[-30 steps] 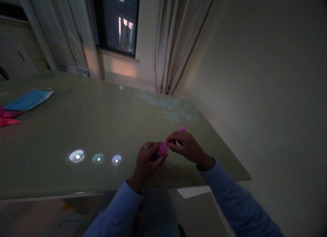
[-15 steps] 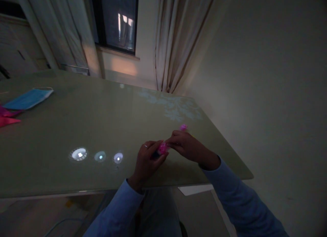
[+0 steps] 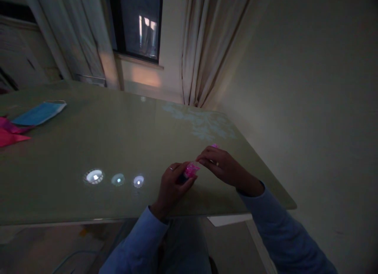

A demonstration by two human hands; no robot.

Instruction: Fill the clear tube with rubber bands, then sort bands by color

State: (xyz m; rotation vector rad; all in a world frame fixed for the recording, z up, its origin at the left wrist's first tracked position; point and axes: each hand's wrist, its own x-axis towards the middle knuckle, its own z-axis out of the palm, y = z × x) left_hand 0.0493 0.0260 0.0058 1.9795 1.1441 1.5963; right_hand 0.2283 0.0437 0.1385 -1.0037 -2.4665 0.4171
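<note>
My left hand, with a ring on one finger, is closed round a small shiny pink object that looks like a crinkled wrapper. Its lower part is hidden in my grip. Just to the right, my right hand has its thumb and fingertips pinched together, a little apart from the pink object. A small pale-yellow bit shows among its fingers, too small to name. Behind my right hand a second small pink thing peeks out, mostly covered.
Both hands are over a glossy greenish table with lamp reflections. A blue face mask and folded pink and red paper pieces lie at the left. A wall rises along the right side, with curtains at the back.
My right hand has drawn back slightly from the pink object, leaving a small gap. It now covers more of the second pink thing. My left hand keeps its hold.
</note>
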